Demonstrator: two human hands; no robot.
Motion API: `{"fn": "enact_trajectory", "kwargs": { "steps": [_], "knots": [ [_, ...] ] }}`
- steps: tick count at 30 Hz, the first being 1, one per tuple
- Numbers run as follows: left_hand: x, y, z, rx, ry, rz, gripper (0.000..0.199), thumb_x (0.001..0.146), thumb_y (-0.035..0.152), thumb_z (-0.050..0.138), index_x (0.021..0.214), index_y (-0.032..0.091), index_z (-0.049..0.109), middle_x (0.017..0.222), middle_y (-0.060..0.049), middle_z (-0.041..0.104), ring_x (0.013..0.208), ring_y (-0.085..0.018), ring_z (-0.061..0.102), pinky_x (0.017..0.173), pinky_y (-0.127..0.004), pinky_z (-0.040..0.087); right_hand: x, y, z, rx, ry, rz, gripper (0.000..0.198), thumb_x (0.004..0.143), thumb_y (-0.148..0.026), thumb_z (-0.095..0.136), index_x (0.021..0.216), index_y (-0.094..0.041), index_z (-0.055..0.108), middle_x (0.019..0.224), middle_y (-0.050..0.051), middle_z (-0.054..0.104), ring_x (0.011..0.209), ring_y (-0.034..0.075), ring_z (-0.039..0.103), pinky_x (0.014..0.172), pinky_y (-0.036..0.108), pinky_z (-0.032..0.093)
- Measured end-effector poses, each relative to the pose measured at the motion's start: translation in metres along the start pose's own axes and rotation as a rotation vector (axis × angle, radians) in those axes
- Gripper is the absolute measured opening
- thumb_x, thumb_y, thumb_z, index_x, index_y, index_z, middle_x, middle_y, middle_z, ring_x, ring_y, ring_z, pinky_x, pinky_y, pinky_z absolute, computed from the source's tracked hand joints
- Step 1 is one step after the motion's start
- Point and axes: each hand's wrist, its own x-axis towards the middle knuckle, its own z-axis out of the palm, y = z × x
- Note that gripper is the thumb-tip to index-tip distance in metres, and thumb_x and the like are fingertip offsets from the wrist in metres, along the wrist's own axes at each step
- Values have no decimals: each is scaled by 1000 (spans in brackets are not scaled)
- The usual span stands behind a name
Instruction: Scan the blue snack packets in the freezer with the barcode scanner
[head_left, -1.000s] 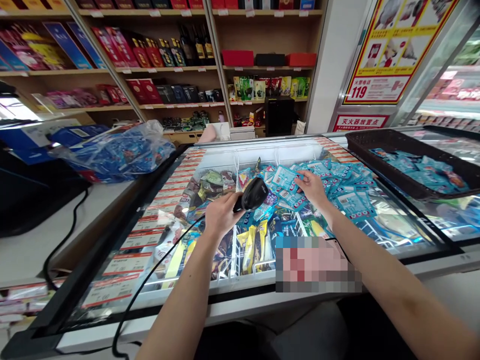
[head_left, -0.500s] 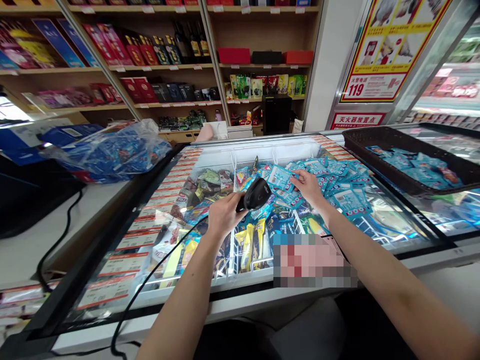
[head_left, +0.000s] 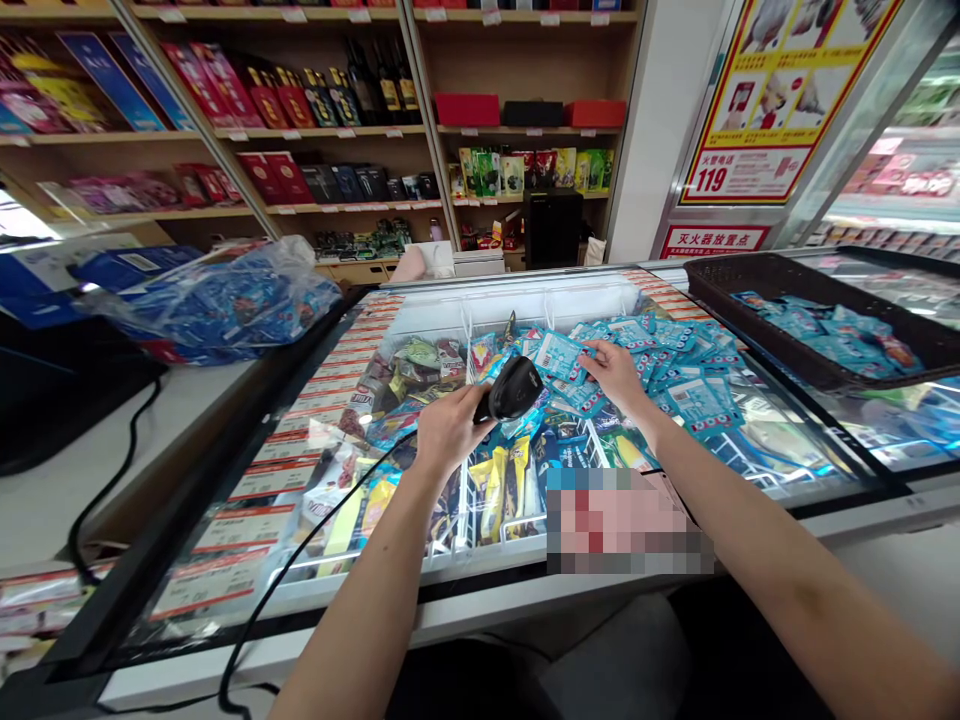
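My left hand is closed round the handle of a black barcode scanner, whose cable trails down to the lower left. The scanner's head points toward a light-blue packet with a barcode on its upward face. My right hand pinches that packet at its right edge. Around and behind it lies a pile of similar blue packets on the glass top of a chest freezer. Through the glass, ice creams in coloured wrappers show in white wire baskets.
A dark tray holding more blue packets stands at the right. On the left counter lies a clear plastic bag of blue packets. A pixelated patch covers something at the freezer's front edge. Stocked shelves line the back wall.
Both hands, the scanner and the packet stay almost where they were. The view has shifted very slightly.
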Motion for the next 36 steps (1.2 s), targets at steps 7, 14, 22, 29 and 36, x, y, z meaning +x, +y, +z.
{"fn": "enact_trajectory", "kwargs": {
  "steps": [7,14,22,29,36],
  "knots": [
    [0,0,-1,11,-8,-2,38,79,37,54,114,23,55,103,-5,67,91,-22,62,65,-28,43,0,0,-1,-1,-3,-7,44,73,-50,57,102,-18,60,50,-6,37,47,13,47,50,31,52],
    [0,-1,1,5,14,21,36,79,38,53,113,24,55,101,-3,67,89,-21,63,63,-28,42,-1,-1,0,3,0,-16,42,73,-50,57,101,-18,60,50,-7,37,46,13,46,49,30,51],
    [-2,-11,0,36,81,-68,37,80,41,53,112,25,56,103,-3,67,88,-20,63,60,-27,39,-2,-3,-7,80,57,-4,43,73,-50,58,103,-20,58,51,-7,38,48,18,56,48,32,49],
    [-4,-21,1,64,152,-184,38,79,42,54,114,26,56,106,-2,66,90,-21,62,62,-27,37,-8,-11,-15,-105,81,-35,39,77,-41,55,111,-21,55,56,-4,48,47,17,55,51,33,48],
    [-4,-30,1,109,156,-268,38,79,45,53,111,26,57,103,-2,66,89,-21,62,59,-27,34,-10,-13,-15,-571,141,-230,29,80,-31,54,106,-19,61,93,9,59,82,21,56,84,38,44]
  ]
}}
